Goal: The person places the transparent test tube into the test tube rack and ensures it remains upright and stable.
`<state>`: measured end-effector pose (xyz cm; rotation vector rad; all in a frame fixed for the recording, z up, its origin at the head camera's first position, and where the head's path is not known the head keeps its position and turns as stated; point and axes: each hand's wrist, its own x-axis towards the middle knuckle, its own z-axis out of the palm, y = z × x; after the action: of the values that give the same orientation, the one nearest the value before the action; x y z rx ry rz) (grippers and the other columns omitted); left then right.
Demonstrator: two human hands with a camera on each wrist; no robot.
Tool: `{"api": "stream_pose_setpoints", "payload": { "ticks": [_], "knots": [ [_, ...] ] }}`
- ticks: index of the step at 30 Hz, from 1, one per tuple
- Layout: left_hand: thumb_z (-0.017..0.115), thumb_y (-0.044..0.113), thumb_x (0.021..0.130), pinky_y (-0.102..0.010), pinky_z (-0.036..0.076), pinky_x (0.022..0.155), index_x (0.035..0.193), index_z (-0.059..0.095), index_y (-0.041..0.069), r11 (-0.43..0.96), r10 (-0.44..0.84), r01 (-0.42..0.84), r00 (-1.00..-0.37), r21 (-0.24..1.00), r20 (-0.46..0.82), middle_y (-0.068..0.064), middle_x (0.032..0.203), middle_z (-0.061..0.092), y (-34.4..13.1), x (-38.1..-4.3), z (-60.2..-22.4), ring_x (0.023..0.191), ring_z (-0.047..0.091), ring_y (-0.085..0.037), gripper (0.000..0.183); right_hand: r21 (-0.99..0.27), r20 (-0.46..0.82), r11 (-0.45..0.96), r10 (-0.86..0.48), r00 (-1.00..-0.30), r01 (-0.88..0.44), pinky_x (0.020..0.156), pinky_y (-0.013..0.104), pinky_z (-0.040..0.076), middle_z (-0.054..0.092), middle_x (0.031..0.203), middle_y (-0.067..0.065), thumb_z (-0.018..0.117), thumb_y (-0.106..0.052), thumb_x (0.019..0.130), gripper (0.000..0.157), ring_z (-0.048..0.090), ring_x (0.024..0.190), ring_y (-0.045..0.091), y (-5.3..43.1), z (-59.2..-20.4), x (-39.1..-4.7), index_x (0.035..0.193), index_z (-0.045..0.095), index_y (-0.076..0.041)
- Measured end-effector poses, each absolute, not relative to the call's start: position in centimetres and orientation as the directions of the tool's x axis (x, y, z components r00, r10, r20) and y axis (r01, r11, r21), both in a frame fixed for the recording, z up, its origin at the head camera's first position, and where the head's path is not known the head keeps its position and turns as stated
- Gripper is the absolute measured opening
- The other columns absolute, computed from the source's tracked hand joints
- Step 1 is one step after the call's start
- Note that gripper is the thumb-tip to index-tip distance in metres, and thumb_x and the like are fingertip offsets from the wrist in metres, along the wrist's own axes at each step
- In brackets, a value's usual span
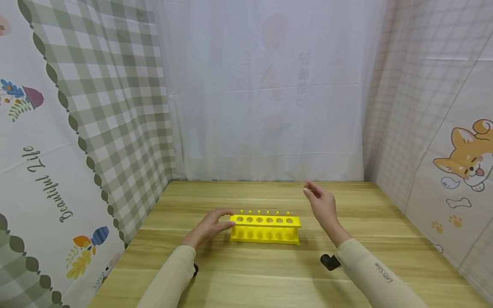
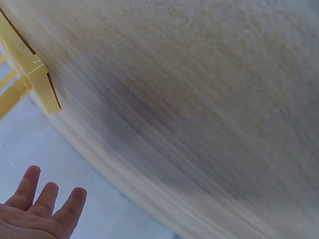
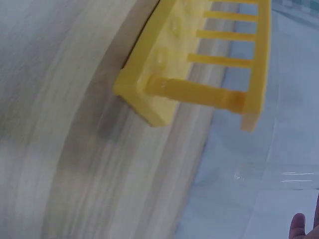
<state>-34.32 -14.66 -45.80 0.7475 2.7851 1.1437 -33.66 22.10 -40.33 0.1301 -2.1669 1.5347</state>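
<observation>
A yellow test tube rack [image 1: 265, 226] stands on the table, with a row of round holes along its top plate and a row of pegs behind. My left hand [image 1: 212, 224] pinches the rack's left end between thumb and index finger; its other fingers [image 2: 70, 211] are spread in the left wrist view. Raised beyond the rack's right end, my right hand [image 1: 323, 205] holds a clear test tube [image 3: 279, 177] with its fingertips. The tube's rounded end points down, apart from the rack; its upper part is outside the right wrist view.
The wood-grain table [image 1: 246, 273] has a white curtain [image 1: 265, 107] at its back edge. A green checked cloth [image 1: 115, 85] hangs at the left, a printed cloth [image 1: 423, 149] at the right. A black wrist device [image 1: 330, 262] sits under the right sleeve.
</observation>
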Motion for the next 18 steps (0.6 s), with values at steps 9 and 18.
{"api": "stream_pose_setpoints", "payload": {
  "ticks": [9,18],
  "knots": [
    [0.065,0.038,0.097,-0.056,0.035,0.109,0.131,0.062,0.012,0.622,0.434,0.398,-0.892,0.674,0.126,-0.013,0.143,0.052,-14.6,-34.4,-45.8,0.135,0.043,-0.036,0.043,-0.880,0.454,0.241,0.180,-0.872,-0.409,0.082,0.010,0.048,0.063,0.125,0.022,0.065,-0.014,0.098,0.039,0.060,0.094,-0.002,20.4,-38.3,-32.7,0.132,0.059,0.005],
    [0.064,0.039,0.097,-0.057,0.034,0.109,0.133,0.061,0.010,0.615,0.417,0.373,-0.902,0.695,0.115,-0.015,0.144,0.050,-14.6,-34.3,-45.8,0.136,0.042,-0.037,0.046,-0.894,0.439,0.177,0.176,-0.881,-0.411,0.084,0.011,0.048,0.065,0.122,0.017,0.066,-0.014,0.098,0.040,0.061,0.095,0.001,19.5,-37.8,-32.2,0.132,0.059,0.005]
  ]
}}
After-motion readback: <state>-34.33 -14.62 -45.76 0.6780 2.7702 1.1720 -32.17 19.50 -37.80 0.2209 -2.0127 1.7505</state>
